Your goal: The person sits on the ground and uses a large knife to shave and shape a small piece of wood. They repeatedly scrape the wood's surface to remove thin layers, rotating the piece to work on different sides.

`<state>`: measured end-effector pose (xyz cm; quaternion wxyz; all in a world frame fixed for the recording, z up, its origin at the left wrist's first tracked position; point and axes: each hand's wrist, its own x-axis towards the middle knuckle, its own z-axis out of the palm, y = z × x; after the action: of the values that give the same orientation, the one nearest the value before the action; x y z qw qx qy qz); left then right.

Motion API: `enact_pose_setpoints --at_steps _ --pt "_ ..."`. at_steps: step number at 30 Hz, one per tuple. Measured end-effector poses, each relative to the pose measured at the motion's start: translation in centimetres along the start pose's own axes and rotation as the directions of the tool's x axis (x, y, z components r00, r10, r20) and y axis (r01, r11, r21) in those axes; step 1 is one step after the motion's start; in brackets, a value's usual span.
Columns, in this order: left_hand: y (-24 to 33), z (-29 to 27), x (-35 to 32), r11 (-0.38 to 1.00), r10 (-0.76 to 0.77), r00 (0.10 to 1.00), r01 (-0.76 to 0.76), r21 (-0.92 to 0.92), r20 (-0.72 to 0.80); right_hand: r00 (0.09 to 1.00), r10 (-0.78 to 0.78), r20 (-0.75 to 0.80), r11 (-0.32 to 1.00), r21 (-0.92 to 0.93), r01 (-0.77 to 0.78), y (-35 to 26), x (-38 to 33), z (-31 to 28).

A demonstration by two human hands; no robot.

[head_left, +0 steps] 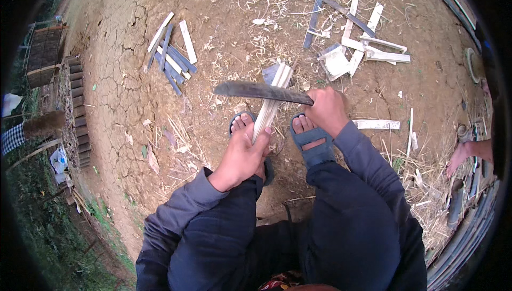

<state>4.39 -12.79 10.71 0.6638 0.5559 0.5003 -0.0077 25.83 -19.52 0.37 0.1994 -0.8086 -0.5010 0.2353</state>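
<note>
Between my feet, my left hand is closed around the lower end of a pale split bamboo strip, which points up and slightly right. My right hand grips a machete at its handle end. The long dark blade reaches left and crosses over the strip's upper part. The handle is mostly hidden in my fingers. Behind the strip's far end, a small grey flat piece lies on the dirt, partly covered.
Pale and dark strips lie in a pile at the far left. More strips and offcuts are scattered at the far right among curly shavings. Another person's bare foot is at the right edge, near long dark poles.
</note>
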Motion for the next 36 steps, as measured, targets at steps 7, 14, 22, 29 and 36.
enact_pose_setpoints --at_steps 7,14,22,29,36 --pt "0.5 -0.1 -0.2 1.000 -0.005 1.000 0.006 -0.017 0.028 0.995 -0.066 -0.079 0.979 -0.196 0.049 3.9 1.1 -1.2" --pt "1.6 0.4 -1.0 0.992 -0.098 0.994 0.102 -0.079 0.050 0.947 -0.321 0.025 0.947 0.029 0.321 -2.3 -3.5 -0.1" --pt "0.8 -1.0 -0.6 0.990 0.121 0.992 -0.123 0.063 0.037 0.925 0.284 -0.252 0.900 0.401 -0.167 5.1 -0.1 -2.8" --pt "0.3 -0.3 1.6 0.981 0.156 0.988 -0.157 0.110 0.020 0.985 0.148 -0.088 0.816 0.574 -0.071 -0.4 -1.7 -3.0" --pt "1.3 0.3 1.2 0.978 0.169 0.981 -0.156 -0.139 0.090 0.994 0.048 0.102 0.486 0.866 -0.113 -4.2 -2.6 -3.4"
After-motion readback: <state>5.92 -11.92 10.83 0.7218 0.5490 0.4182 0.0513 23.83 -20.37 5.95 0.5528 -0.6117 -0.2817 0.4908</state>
